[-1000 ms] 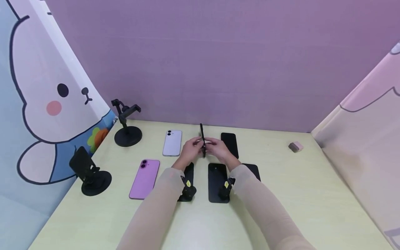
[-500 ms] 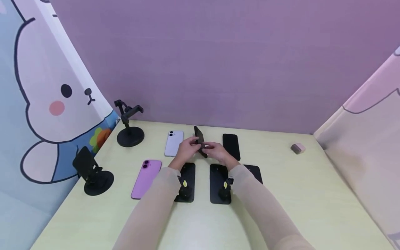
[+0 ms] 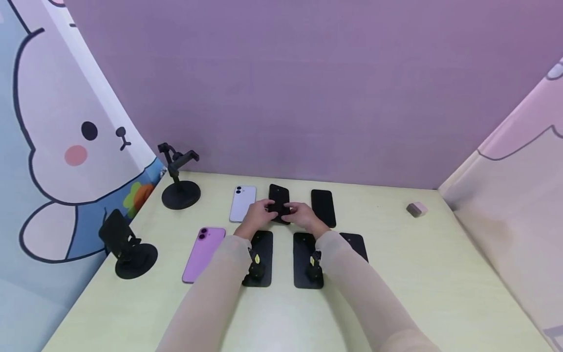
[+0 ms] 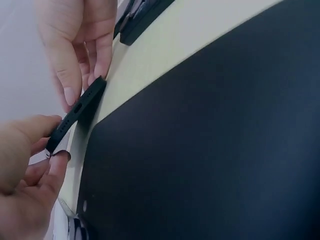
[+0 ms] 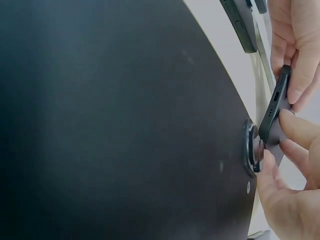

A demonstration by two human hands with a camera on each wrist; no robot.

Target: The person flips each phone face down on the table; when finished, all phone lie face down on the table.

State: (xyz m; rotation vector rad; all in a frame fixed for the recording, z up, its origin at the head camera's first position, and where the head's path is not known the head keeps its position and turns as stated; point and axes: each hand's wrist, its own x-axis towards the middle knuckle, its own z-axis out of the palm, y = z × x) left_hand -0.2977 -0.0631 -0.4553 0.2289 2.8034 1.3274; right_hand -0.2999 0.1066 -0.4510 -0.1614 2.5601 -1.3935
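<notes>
Both hands grip a black phone (image 3: 279, 195) near the back middle of the table, with its long side running away from the person. My left hand (image 3: 256, 215) pinches its left side and my right hand (image 3: 305, 216) its right side, both near the close end. In the left wrist view, the phone's bottom edge (image 4: 77, 112) with its charging port lies between the fingers of the two hands. A white-lavender phone (image 3: 242, 203) lies left of the hands, camera side up. Another black phone (image 3: 323, 208) lies to their right.
Below the wrists lie two black phones, one left (image 3: 262, 259) and one right (image 3: 302, 259); a third black phone (image 3: 355, 243) is partly hidden by the right sleeve. A pink-purple phone (image 3: 204, 254), two black stands (image 3: 181, 194) at left and a small block (image 3: 416, 209) at right share the table.
The phone between the hands was upright and edge-on to the head camera; it has turned and tilted down, so its broad face now shows. The hands have moved slightly apart.
</notes>
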